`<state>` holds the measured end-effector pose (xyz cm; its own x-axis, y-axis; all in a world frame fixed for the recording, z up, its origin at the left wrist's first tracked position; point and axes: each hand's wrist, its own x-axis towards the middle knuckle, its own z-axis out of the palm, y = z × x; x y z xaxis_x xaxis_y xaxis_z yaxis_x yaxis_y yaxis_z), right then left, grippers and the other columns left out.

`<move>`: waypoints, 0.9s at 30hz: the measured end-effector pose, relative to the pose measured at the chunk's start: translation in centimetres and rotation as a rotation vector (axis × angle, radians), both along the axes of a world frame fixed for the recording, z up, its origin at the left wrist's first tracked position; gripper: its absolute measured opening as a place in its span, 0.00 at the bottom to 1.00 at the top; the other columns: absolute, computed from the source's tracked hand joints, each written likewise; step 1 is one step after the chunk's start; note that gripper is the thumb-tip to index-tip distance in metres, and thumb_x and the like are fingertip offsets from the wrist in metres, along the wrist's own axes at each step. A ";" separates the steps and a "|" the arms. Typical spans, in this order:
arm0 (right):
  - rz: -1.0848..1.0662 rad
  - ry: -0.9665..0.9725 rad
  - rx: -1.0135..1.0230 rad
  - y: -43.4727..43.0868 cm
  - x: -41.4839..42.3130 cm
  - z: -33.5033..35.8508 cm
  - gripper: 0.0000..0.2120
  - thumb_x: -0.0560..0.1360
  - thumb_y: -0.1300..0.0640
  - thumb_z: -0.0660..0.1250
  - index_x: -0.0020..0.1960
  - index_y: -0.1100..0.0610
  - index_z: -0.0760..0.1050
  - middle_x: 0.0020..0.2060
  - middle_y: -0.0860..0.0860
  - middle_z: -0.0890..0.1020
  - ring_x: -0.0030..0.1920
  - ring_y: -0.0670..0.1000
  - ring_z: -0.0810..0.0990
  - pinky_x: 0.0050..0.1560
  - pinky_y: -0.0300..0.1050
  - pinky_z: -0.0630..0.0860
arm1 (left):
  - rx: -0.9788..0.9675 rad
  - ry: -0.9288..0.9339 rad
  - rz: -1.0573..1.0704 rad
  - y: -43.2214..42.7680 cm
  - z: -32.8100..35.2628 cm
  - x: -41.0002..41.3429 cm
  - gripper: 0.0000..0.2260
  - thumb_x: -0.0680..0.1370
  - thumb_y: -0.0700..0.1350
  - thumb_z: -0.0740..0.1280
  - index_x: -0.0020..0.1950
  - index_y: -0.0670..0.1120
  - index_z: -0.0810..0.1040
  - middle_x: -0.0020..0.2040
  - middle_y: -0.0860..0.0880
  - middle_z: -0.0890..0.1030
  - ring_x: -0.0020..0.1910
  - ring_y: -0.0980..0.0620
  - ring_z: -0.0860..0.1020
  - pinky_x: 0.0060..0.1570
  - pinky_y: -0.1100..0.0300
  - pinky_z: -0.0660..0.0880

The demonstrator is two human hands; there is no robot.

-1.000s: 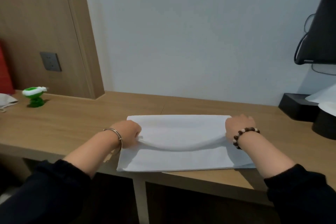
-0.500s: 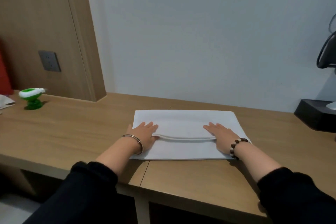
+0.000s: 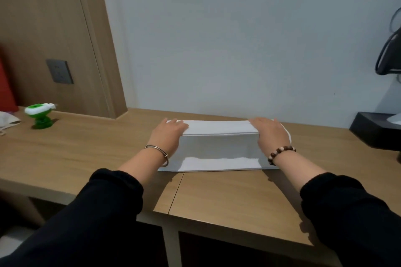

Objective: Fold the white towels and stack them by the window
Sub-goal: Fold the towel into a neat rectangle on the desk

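Nearest the camera, two black sleeves [image 3: 108,212] are reaching out over the front edge of the light wood-grain surface [image 3: 217,197]. A thin silver bangle [image 3: 159,152] is sitting on the left wrist and a brown-and-cream bead bracelet [image 3: 281,154] on the right.

Just past those, the white rectangular cloth towel [image 3: 219,149] is lying mid-surface. The left grip [image 3: 168,134] and right grip [image 3: 271,134] are resting on its far part, one at each end. Both are looking open to me, with fingers straight and flat on the cloth. The thumbs are hidden though, so I can't rule out a pinch underneath.

I'm reading this as a fold being laid over toward the wall, with the doubled edge making a ridge between the hands. The next move is probably calling for squaring that edge up, smoothing it down, then folding across the width. Stacking isn't happening yet, and no window is showing here.

Further out, a small green-and-white plastic gadget [image 3: 40,115] is standing at the left, near some off-white fabric [image 3: 7,120] and something red [image 3: 6,91] at the frame edge. A black box [image 3: 375,130] is sitting far right. Behind it all, a grey wall socket [image 3: 59,71] is sitting in a wood panel [image 3: 43,17], beside a plain pale wall [image 3: 217,39].
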<state>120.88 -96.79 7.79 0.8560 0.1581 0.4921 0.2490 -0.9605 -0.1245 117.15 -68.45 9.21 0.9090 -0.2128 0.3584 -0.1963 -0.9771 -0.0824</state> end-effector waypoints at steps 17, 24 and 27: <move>0.099 0.475 -0.117 -1.3 -3.9 -3.6 0.35 0.76 0.71 0.52 0.77 0.46 0.54 0.77 0.47 0.54 0.77 0.48 0.51 0.76 0.49 0.49 | 0.048 0.210 -0.147 1.2 -3.5 -3.9 0.20 0.82 0.42 0.55 0.73 0.54 0.66 0.74 0.53 0.65 0.74 0.53 0.62 0.70 0.59 0.60; 0.059 0.489 -0.155 -0.9 -3.9 -3.3 0.35 0.75 0.71 0.52 0.77 0.46 0.54 0.77 0.46 0.53 0.76 0.47 0.52 0.76 0.49 0.50 | 0.261 0.020 -0.362 1.0 -3.4 -4.5 0.10 0.70 0.40 0.71 0.49 0.49 0.78 0.45 0.53 0.80 0.43 0.52 0.79 0.36 0.62 0.73; 0.086 0.496 -0.191 -1.3 -3.8 -3.0 0.34 0.76 0.71 0.52 0.77 0.46 0.54 0.77 0.47 0.54 0.76 0.48 0.54 0.76 0.47 0.52 | 0.259 0.142 -0.271 0.6 -3.6 -4.9 0.10 0.81 0.44 0.56 0.60 0.49 0.71 0.57 0.52 0.76 0.55 0.52 0.75 0.46 0.59 0.70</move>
